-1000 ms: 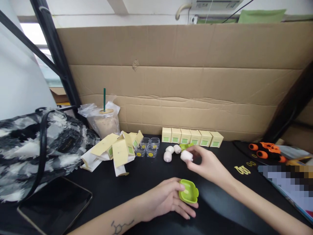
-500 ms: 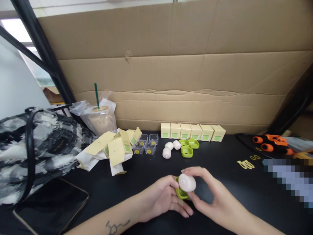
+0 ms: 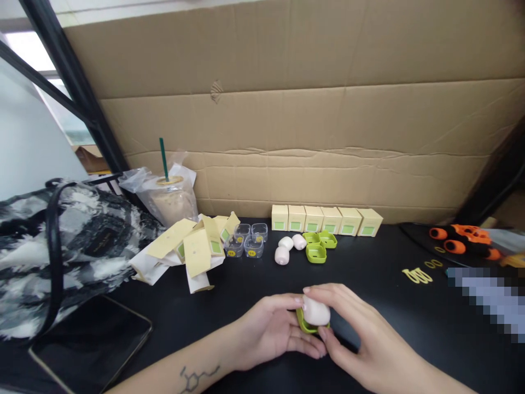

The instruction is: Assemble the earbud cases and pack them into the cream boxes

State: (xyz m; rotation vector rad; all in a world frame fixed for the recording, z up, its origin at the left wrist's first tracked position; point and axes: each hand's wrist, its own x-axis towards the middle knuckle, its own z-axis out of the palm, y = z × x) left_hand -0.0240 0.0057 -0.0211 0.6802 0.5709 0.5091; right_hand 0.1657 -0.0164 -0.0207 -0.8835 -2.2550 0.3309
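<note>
Our left hand [image 3: 279, 334] and right hand [image 3: 361, 325] are close together at lower centre, before cardboard [image 3: 287, 120] across the upper frame; with the left we cradle a green case [image 3: 305, 326], with the right we grip a white capsule [image 3: 317, 311] at its opening.

We could read no text. We record marks, too small to decipher, on the yellow stickers [image 3: 252, 253] of the clear containers [image 3: 260, 230] and the dark patch [image 3: 104, 241] of the bag [image 3: 125, 220].
</note>
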